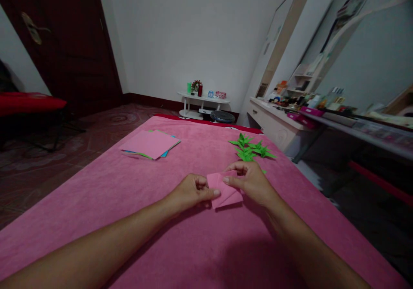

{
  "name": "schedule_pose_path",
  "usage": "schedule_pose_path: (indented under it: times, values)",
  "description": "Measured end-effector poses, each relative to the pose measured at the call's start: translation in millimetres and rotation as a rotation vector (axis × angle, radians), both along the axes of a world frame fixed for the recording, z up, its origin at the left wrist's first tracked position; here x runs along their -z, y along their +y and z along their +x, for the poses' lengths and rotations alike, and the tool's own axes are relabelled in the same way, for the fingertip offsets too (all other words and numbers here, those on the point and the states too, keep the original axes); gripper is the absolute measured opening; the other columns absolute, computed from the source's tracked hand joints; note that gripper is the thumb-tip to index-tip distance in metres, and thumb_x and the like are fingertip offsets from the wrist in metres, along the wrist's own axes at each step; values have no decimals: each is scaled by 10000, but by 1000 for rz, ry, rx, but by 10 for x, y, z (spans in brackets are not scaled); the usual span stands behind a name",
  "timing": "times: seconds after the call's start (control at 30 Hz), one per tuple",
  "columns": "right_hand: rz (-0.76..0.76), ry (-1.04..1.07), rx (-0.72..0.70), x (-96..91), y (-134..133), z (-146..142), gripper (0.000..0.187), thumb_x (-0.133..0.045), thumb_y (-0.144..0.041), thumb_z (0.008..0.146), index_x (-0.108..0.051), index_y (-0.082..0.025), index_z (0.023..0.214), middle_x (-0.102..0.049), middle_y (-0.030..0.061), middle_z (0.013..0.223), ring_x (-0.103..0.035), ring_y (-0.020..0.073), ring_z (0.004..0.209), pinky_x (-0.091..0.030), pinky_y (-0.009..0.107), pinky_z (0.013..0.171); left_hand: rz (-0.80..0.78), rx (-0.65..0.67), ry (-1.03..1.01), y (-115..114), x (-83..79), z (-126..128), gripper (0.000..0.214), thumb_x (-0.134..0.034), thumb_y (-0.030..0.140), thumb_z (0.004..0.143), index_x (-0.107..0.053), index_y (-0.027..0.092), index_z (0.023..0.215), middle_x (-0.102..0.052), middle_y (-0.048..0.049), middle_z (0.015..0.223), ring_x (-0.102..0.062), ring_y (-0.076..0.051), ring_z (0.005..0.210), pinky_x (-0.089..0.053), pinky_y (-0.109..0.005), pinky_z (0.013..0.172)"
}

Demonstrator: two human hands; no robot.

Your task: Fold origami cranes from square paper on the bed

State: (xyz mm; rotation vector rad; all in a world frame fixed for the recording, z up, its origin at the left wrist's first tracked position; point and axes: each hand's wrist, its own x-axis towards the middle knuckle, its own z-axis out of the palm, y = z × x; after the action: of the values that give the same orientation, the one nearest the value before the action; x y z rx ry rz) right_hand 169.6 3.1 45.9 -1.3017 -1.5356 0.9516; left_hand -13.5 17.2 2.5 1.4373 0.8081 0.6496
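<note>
A folded pink paper (223,189) lies on the pink cloth (161,229) in front of me. My left hand (192,191) is curled, its thumb pinching the paper's left edge. My right hand (251,180) grips the paper's right side with thumb and bent fingers. Just beyond my right hand lie several folded green paper figures (251,148). A stack of coloured paper sheets (151,144), pink on top, rests farther back to the left.
The cloth-covered surface ends at a red edge at the back. A white low stand (203,102) with small items stands by the far wall. A cluttered desk (306,117) runs along the right. A dark door and red seat (29,102) are at left.
</note>
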Motion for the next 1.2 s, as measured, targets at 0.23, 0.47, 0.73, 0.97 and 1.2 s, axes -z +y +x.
schedule_pose_path:
  times: [0.23,0.47,0.73,0.97,1.2]
  values:
    - [22,-121,-119,87,-43,-66,65,-668,-168,595,-670,-135,651,-541,-23,544,-411,86,496,-303,209,465,122,-66,-33,2,30,-6,388,-667,462,679,-572,112,540,-365,54,459,-279,-50,441,-171,-219,445]
    - [6,-82,-128,128,-44,-81,126,-697,-230,614,-670,-127,683,-517,-28,542,-373,73,488,-280,197,450,184,-178,-94,-39,26,29,351,-628,412,724,-578,116,541,-420,32,494,-353,-69,487,-261,-217,487]
    - [-7,49,-47,92,-27,-70,133,-715,-186,552,-662,-133,662,-577,-13,574,-462,96,507,-338,217,481,-138,-100,-120,-93,21,67,321,-786,362,556,-618,95,612,-537,19,497,-417,-52,417,-286,-190,433]
    - [-38,79,-7,31,-9,-8,154,-733,-198,524,-654,-127,634,-562,-22,533,-441,85,468,-326,214,455,-296,-8,-346,-101,57,71,387,-823,200,500,-682,112,850,-688,-56,744,-614,-125,642,-459,-242,649]
    - [-5,228,57,27,60,62,334,-789,-321,513,-635,-142,749,-596,-9,602,-498,106,513,-369,219,488,-198,-47,-96,-84,36,72,329,-748,397,617,-631,93,568,-627,-47,521,-547,-91,450,-405,-201,469]
